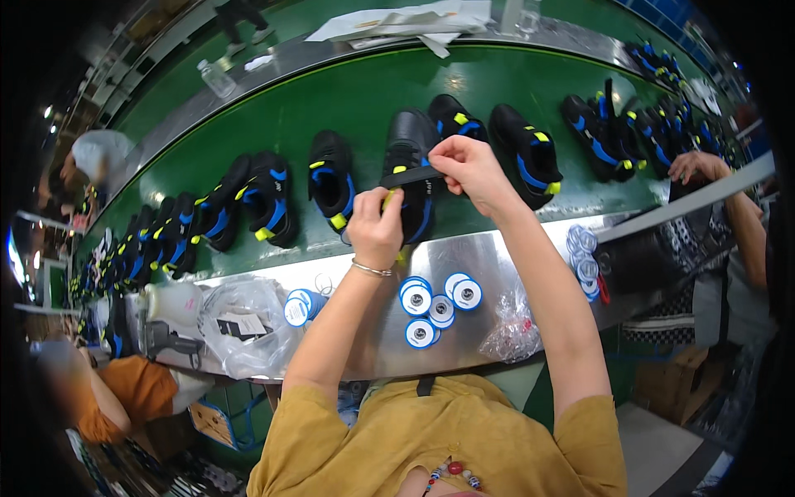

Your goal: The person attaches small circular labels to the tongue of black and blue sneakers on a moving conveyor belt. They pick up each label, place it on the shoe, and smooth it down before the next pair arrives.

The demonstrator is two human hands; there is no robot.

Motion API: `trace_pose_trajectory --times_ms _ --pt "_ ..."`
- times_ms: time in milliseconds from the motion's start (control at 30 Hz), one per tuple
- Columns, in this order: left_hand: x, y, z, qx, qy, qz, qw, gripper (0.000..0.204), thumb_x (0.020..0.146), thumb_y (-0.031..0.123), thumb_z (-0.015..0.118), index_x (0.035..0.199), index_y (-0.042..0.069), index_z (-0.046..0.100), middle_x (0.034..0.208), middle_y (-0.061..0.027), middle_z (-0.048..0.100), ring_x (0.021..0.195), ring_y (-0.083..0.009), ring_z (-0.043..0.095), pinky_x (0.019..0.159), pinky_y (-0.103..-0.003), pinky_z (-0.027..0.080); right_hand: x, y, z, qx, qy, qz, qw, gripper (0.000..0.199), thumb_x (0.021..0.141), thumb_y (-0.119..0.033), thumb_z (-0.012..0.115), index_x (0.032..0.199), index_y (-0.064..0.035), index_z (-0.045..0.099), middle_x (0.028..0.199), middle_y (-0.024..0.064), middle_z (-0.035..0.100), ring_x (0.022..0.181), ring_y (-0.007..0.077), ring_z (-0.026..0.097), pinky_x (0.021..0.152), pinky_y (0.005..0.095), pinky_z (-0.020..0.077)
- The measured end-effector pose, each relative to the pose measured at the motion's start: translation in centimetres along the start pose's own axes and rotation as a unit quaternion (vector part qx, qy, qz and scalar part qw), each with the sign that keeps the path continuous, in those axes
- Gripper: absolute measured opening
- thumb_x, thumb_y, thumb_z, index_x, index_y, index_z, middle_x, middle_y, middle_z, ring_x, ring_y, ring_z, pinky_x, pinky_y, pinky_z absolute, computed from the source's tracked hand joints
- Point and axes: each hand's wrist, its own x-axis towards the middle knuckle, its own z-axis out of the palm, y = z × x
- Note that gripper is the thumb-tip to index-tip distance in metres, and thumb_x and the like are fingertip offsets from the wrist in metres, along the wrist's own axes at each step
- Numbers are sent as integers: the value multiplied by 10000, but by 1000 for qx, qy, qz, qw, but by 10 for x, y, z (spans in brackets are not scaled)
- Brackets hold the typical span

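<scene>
I see my left hand [375, 226] and right hand [468, 166] both pinching the black strap [411, 176] over 1 black-and-blue shoe [411, 186]; fastening looks unfinished.

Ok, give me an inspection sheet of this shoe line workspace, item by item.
Surface: green conveyor belt with a metal ledge along its near edge.
Job's things: black shoe with blue and yellow trim stands on the belt; its black strap is pulled across between both hands.
Clutter: blue-and-white spools on the ledge, crumpled clear plastic bags, a white bottle, more spools to the right.
Hands: left hand grips the shoe's near side; right hand pinches the strap.
Cables: nothing seen.
Surroundings: rows of matching shoes along the belt; a co-worker's hand at right; papers beyond the belt.
</scene>
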Motion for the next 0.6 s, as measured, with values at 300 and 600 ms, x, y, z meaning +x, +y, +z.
trace_pose_trajectory --times_ms 300,600 --pt "-8 -16 -6 -49 7 -39 998 267 675 -106 610 905 12 679 909 -111 615 829 -284 588 712 -364 493 -16 38 1 14 -47 8 999 36 885 -12 611 920 -8 611 797 50 627 679 110 639 602 240 555" --pt "-11 -24 -5 -50 3 -60 997 281 674 -97 618 926 15 675 915 -115 616 835 -291 588 726 -370 491 -21 54 22 -14 -49 -2 999 53 855 -8 592 898 24 587 751 58 628 608 117 628 541 253 546"
